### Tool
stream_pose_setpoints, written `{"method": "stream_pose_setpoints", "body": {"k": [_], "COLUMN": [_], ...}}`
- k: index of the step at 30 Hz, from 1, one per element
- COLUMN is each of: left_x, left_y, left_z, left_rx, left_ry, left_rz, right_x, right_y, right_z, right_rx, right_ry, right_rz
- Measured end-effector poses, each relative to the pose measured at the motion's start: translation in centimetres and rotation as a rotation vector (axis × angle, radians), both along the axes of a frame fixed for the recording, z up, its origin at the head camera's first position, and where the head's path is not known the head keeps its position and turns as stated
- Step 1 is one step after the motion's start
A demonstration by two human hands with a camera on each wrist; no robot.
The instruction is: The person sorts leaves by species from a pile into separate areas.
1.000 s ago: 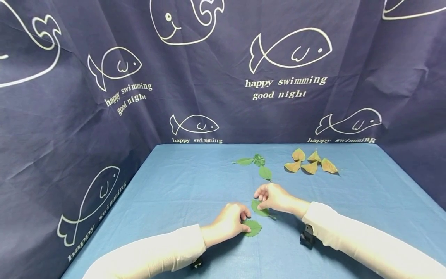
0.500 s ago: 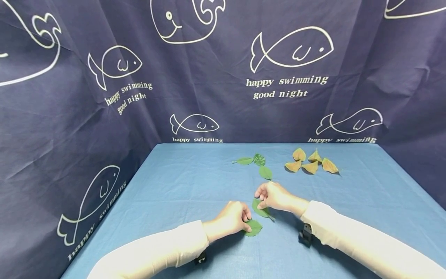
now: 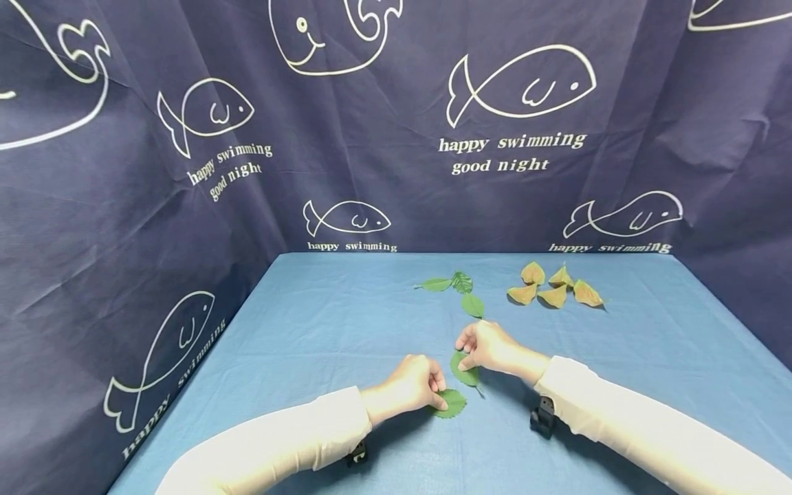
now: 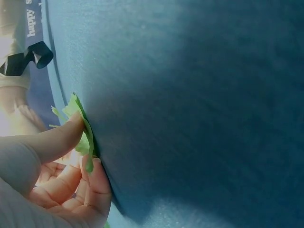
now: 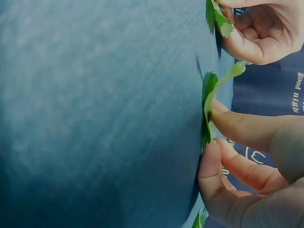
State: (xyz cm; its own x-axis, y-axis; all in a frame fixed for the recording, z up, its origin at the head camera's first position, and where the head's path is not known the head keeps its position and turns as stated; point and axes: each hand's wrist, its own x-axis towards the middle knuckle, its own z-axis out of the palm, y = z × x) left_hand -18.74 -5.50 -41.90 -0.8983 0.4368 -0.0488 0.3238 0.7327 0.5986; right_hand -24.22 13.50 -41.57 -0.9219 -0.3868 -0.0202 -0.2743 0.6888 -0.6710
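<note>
In the head view my left hand (image 3: 405, 392) pinches a green leaf (image 3: 456, 403) with a toothed edge, low over the blue cloth. The left wrist view shows the thumb on this leaf (image 4: 86, 140), its short stem beside the fingertips. Just beyond and to the right, my right hand (image 3: 498, 352) pinches another green leaf (image 3: 468, 375), whose stem points toward the near side. From the right wrist, the thumb lies against that leaf (image 5: 209, 107) with curled fingers at its edge. The two leaves are close but apart.
Farther back, three green leaves (image 3: 473, 305) form a bent row on the blue cloth (image 3: 334, 323). Several yellow-brown leaves (image 3: 553, 296) lie in a group at the back right. A dark blue fish-print curtain (image 3: 371, 151) borders the back and sides.
The leaf in my right hand has turned a little, its stem now pointing more toward the near side. My left hand and its leaf stay nearly in place.
</note>
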Motion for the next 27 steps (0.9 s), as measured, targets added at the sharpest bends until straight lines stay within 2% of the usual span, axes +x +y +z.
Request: {"method": "stream_pose_setpoints", "body": {"k": [5, 13, 22, 27], "left_x": [0.0, 0.1, 0.2, 0.2], "left_y": [0.0, 0.0, 0.0, -0.1], "left_z": [0.0, 0.1, 0.3, 0.3], "left_rx": [-0.007, -0.007, 0.000, 0.005], "left_ry": [-0.003, -0.007, -0.010, -0.009], "left_rz": [0.006, 0.007, 0.008, 0.002], "right_x": [0.0, -0.5, -1.0, -1.3], "right_y": [0.0, 0.0, 0.1, 0.4], "right_z": [0.1, 0.2, 0.1, 0.0], "right_rx": [-0.008, -0.079, -0.110, -0.154], "right_ry": [-0.009, -0.125, -0.138, -0.209], "right_rz": [-0.005, 0.001, 0.023, 0.019]}}
